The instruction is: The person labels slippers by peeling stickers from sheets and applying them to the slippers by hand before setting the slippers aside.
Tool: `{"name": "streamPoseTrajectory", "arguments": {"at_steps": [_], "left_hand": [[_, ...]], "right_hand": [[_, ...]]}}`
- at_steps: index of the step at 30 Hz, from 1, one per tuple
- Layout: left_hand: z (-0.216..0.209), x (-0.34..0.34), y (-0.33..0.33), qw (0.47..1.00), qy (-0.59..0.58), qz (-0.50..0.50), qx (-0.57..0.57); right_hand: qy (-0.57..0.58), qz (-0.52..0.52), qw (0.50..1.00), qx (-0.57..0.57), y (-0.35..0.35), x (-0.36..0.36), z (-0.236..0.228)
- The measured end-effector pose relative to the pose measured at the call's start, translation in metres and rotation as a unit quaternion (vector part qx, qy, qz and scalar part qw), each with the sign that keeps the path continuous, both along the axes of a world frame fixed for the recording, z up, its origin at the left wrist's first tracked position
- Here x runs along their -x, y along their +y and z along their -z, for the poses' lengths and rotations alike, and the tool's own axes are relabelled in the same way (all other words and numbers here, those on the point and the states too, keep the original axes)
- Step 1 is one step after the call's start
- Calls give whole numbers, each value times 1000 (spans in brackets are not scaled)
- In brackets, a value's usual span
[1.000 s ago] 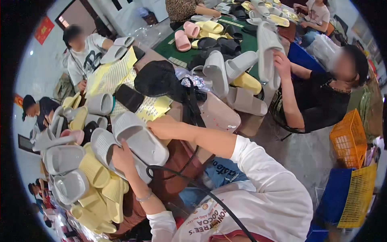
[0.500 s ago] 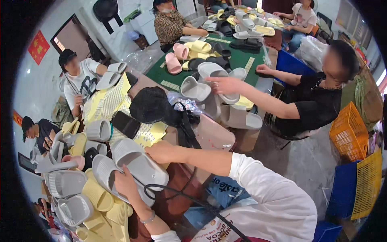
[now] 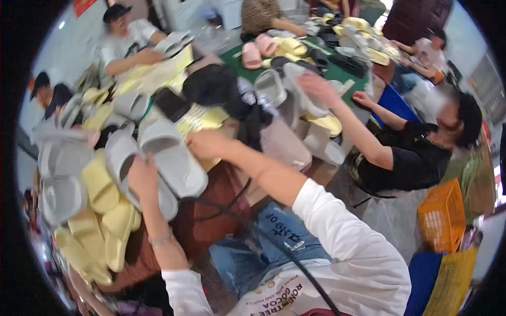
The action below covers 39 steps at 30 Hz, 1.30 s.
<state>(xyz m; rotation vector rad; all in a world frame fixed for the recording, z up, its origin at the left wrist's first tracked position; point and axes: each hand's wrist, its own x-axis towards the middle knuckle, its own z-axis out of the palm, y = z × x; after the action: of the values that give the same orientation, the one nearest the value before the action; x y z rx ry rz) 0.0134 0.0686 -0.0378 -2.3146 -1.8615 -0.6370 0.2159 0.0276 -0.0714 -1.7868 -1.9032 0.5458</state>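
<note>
Two grey slippers lie side by side before me. My left hand (image 3: 143,181) is closed on the left grey slipper (image 3: 120,150), its fingers near the strap opening. Against the edge of the right grey slipper (image 3: 179,166), beside its strap, my right hand (image 3: 208,145) is closed; its fingertips are partly hidden. Yellow printed sheets (image 3: 203,120) lie just beyond that hand, with a black phone (image 3: 171,104) on them. Yellow slippers (image 3: 100,181) and more grey slippers (image 3: 62,199) are piled left of my left hand.
A black cap (image 3: 211,87) lies past the sheets. On the right, a co-worker in black (image 3: 421,142) reaches toward grey slippers (image 3: 270,87). Another in white (image 3: 132,42) handles slippers at far left. A black cable (image 3: 269,239) crosses before me. An orange crate (image 3: 441,216) stands right.
The whole view has shifted, bringing more of my lap into sight. Both hands stay at the two grey slippers. The co-worker's hand on the right has moved onto another grey slipper.
</note>
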Motion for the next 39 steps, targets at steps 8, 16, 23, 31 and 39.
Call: {"name": "streamPoseTrajectory", "arguments": {"at_steps": [8,16,23,31,39], "left_hand": [[10,-8,4,998,-58,-15,3],[6,-5,-3,997,-75,-12,-9],[4,4,0,994,-108,-9,-17],[10,1,-1,993,-114,-12,-16],[5,-4,-3,997,-74,-22,-29]], "right_hand": [[0,58,997,-43,-7,-8,1],[-67,-82,994,-4,-33,13,-22],[55,-67,994,67,-20,25,-27],[-6,-48,999,-3,-15,20,-7],[-29,-48,998,-34,-18,15,-8]]}}
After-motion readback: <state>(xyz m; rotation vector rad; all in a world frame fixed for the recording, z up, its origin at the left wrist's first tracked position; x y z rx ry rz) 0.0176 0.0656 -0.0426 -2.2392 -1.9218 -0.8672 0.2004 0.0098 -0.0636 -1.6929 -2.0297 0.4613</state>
